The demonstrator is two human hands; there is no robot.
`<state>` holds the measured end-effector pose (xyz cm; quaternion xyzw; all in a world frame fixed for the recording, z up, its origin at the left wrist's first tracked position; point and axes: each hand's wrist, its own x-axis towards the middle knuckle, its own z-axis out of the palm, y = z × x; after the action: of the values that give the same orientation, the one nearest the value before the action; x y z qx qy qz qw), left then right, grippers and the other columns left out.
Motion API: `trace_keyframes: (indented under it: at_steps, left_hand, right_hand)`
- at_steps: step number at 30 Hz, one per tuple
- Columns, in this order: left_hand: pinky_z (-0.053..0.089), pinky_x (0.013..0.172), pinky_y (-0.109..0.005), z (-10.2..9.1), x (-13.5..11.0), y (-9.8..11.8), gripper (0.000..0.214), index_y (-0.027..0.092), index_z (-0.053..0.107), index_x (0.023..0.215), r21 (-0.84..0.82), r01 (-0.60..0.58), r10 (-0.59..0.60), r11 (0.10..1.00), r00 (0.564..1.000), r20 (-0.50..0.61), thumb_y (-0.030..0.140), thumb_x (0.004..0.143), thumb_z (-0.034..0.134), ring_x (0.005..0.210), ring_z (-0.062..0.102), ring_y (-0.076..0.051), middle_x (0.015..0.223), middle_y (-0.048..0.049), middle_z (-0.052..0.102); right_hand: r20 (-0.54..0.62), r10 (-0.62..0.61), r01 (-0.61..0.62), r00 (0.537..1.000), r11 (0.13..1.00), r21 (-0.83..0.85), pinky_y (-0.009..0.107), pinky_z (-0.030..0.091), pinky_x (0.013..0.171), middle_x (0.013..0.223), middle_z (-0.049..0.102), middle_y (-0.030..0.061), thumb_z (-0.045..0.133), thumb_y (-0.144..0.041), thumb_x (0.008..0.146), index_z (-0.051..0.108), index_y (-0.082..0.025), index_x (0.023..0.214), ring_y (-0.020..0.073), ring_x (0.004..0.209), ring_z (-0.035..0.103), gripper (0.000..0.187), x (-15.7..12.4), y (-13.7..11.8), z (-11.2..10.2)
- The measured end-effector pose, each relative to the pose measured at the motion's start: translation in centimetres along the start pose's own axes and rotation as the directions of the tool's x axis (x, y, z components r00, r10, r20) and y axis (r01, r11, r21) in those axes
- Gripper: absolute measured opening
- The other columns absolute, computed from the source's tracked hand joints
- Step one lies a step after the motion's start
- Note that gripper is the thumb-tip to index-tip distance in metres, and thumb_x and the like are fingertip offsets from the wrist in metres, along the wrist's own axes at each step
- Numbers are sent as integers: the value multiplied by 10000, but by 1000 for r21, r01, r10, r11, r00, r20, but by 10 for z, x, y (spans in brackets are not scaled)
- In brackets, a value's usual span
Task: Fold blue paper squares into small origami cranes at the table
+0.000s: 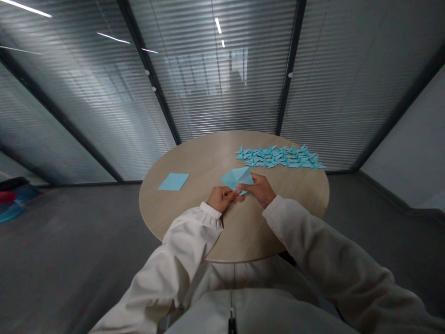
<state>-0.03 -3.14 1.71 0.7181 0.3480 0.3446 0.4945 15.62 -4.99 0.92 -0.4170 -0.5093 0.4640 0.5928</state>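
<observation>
Left hand (220, 198) and right hand (259, 189) at the worktop's front, fingers (233, 195) of both clamped on folded blue paper (237, 178), held over round wooden worktop (198, 160), flat blue paper square (173, 181) to the left, blue origami cranes (280, 157) massed beyond.

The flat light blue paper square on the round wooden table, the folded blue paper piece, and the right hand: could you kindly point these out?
Flat light blue paper square (173, 181): head view, sheet's middle.
Folded blue paper piece (237, 177): head view, upper folded face.
Right hand (260, 190): head view, back of the hand.
</observation>
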Motion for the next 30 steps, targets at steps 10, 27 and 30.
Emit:
trace_keyframes:
  at_steps: [10,27,30]
  left_hand:
    - [493,525,-251,3,0,-9,403,146,661,683,-79,57,-46,995,989,141,542,694,584,613,660,-193,651,-91,690]
    - [457,708,-265,-11,14,-15,393,118,643,750,-87,-209,184,974,955,-232,505,707,594,726,583,-160,743,-37,655]
    - [448,601,-244,-14,17,-19,409,106,638,703,-228,-172,112,958,961,-252,514,686,617,599,542,-125,648,-24,624]
  right_hand:
    - [-19,-3,4,1000,999,53,262,419,576,666,631,9,762,-418,496,641,-125,756,131,583,542,411,0,1,1]
    - [28,49,-49,998,999,17,325,513,673,817,692,49,791,-333,474,656,-133,877,191,698,636,470,3,7,1]
    - [87,71,-71,994,997,-4,347,515,703,830,694,60,788,-330,483,646,-129,900,196,720,641,485,2,10,1]
